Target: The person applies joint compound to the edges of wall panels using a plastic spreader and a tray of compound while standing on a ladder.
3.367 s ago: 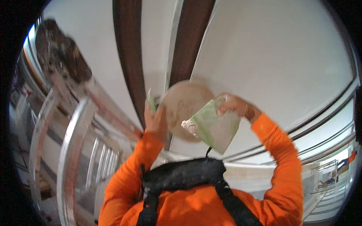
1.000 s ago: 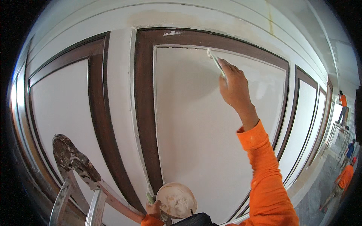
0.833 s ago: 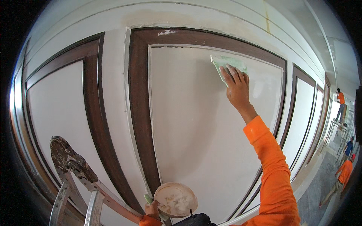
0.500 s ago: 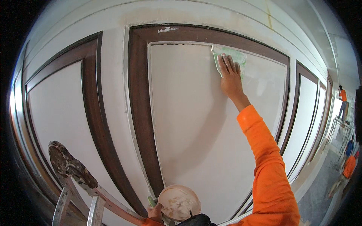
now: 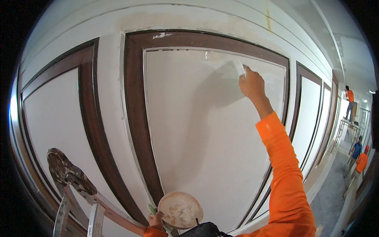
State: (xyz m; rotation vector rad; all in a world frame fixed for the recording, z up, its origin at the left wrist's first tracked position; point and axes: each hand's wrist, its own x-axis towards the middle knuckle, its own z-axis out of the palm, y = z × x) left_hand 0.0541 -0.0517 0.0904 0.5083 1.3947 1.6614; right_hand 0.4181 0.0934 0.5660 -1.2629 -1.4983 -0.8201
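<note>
High on the white wall panel (image 5: 189, 130), my right hand (image 5: 253, 83) is closed round a thin, pale green plastic spreader (image 5: 242, 71), now seen nearly edge-on near the panel's upper right. A small white dab of filler (image 5: 207, 55) sits on the panel's top edge, left of the spreader. Down at the lower edge, my left hand (image 5: 156, 220) is closed at the side of a round tub (image 5: 200, 213) with creamy filler (image 5: 182, 211) inside. A light green tool end (image 5: 151, 209) sticks up beside its fingers; the rest is hidden.
Dark brown moulding (image 5: 136, 102) frames the panel. A stepladder (image 5: 96, 219) with a worn dark top (image 5: 67, 172) stands at lower left. Far right, one person (image 5: 349, 102) is on a scaffold (image 5: 345, 128); two others (image 5: 361, 161) are on the floor below.
My right hand has shifted right and slightly down and turned, tipping the spreader from flat on the panel to nearly edge-on. A dab of filler now shows at the top edge.
</note>
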